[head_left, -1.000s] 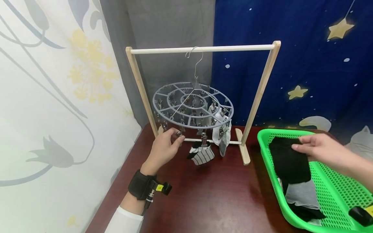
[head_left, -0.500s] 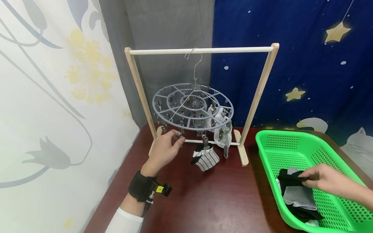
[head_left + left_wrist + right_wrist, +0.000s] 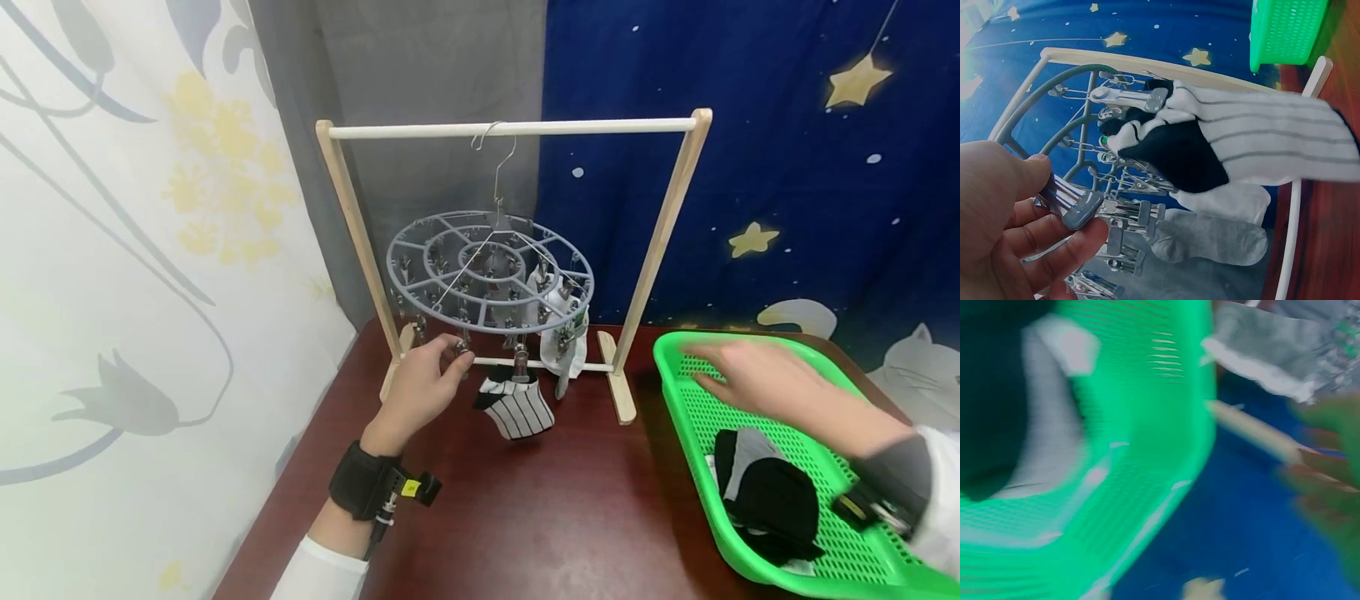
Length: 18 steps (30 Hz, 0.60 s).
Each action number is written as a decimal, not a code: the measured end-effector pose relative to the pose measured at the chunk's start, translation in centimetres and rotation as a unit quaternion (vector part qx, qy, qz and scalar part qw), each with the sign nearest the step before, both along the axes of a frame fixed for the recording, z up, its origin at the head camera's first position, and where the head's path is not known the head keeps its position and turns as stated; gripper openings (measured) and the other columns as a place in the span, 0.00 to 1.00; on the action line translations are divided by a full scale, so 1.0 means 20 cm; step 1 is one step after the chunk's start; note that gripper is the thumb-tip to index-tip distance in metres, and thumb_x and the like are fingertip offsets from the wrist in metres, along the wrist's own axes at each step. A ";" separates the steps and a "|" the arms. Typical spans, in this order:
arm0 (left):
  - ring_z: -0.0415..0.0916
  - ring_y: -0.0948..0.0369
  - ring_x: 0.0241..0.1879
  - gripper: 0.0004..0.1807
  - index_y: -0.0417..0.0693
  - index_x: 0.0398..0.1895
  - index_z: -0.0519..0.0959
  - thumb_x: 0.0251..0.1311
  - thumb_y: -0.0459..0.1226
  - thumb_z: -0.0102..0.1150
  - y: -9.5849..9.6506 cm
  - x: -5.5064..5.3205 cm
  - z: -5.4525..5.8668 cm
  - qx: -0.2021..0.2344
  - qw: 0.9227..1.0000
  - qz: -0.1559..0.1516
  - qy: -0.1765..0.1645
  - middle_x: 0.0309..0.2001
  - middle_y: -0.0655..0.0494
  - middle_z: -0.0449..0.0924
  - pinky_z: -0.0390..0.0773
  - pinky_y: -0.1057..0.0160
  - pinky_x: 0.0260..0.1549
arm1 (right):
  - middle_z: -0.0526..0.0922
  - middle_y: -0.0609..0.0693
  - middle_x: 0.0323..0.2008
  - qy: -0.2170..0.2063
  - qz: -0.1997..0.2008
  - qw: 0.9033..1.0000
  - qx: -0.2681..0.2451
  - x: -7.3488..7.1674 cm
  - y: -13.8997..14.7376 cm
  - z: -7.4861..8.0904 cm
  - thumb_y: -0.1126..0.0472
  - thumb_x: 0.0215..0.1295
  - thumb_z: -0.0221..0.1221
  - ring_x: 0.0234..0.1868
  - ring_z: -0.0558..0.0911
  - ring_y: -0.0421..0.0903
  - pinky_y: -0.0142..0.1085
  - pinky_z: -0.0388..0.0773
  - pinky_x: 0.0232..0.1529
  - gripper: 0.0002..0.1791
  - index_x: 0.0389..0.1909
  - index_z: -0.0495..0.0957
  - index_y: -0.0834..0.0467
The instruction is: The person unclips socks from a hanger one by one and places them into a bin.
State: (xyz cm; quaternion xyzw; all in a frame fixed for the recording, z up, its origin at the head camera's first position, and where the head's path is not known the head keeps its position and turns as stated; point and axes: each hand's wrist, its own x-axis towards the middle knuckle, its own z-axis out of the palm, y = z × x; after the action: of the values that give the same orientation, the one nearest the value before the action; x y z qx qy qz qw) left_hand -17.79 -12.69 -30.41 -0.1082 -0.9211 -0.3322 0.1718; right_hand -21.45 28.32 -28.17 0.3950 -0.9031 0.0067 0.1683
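My left hand (image 3: pixel 420 379) pinches a metal clip (image 3: pixel 1075 203) at the front left of a round grey sock hanger (image 3: pixel 491 331). In the left wrist view the thumb and fingers are around that clip, with no cloth in it. To its right, a striped white and black sock (image 3: pixel 521 410) hangs from another clip. White and grey socks (image 3: pixel 558 354) hang at the hanger's right side. Blurred, my right hand (image 3: pixel 757 379) is over the green basket (image 3: pixel 686 454) with fingers extended and nothing in it. Below it a black piece of cloth (image 3: pixel 776 500) lies on grey and black socks.
A wooden rack with a white top rail (image 3: pixel 585 127) carries the hanger by its hook. Rack feet (image 3: pixel 617 387) stand on the dark red table (image 3: pixel 525 517). A patterned white wall covering (image 3: pixel 150 333) is at the left, and a blue starry curtain (image 3: pixel 637 67) behind.
The right hand lowered the black cloth into the basket, let it go, and moved up and left. The left hand stays on its clip. The striped sock has swung a little.
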 end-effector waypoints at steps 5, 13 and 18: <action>0.62 0.63 0.12 0.22 0.45 0.60 0.76 0.70 0.46 0.52 -0.01 0.01 0.00 -0.026 1.000 0.012 0.008 0.20 0.54 0.80 0.60 0.67 0.14 | 0.82 0.59 0.56 0.245 0.136 0.958 -0.063 -0.17 -0.37 0.10 0.63 0.70 0.52 0.45 0.86 0.54 0.43 0.82 0.35 0.19 0.59 0.76 0.60; 0.74 0.56 0.29 0.08 0.46 0.35 0.82 0.62 0.41 0.60 -0.01 0.08 0.06 -0.060 0.955 0.101 0.271 0.29 0.53 0.81 0.72 0.60 0.27 | 0.89 0.53 0.38 0.351 0.197 0.910 -0.095 -0.25 -0.58 0.03 0.65 0.75 0.39 0.38 0.86 0.47 0.44 0.78 0.44 0.21 0.47 0.83 0.61; 0.75 0.51 0.41 0.07 0.45 0.38 0.84 0.59 0.38 0.62 0.05 0.07 0.14 -0.097 0.923 0.042 0.369 0.37 0.49 0.82 0.73 0.52 0.43 | 0.87 0.53 0.35 0.345 0.198 0.908 -0.131 -0.24 -0.67 0.01 0.66 0.70 0.44 0.33 0.83 0.50 0.45 0.76 0.42 0.17 0.45 0.83 0.60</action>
State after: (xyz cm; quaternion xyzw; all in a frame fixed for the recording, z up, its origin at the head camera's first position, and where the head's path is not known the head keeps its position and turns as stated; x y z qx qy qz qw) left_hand -16.30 -11.68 -27.56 -0.2010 -0.8239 -0.1701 0.5019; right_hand -26.25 14.90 -28.07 0.5175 -0.6829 0.0212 0.5152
